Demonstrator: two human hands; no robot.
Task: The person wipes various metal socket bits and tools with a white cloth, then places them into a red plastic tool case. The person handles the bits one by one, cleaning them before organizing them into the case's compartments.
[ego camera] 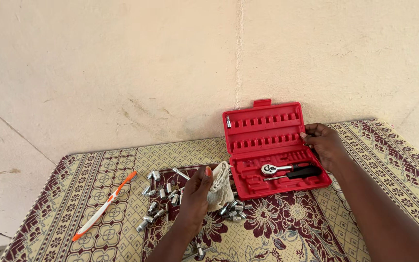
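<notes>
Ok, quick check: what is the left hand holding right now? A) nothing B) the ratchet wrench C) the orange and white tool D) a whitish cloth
D: the left hand grips a whitish cloth beside the open red tool case, while the ratchet wrench lies in the case and the orange and white tool lies on the mat.

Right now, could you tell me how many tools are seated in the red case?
3: a ratchet handle and black-handled driver in the red case's base, a small bit in the lid's top-left slot. None looks hidden.
</notes>
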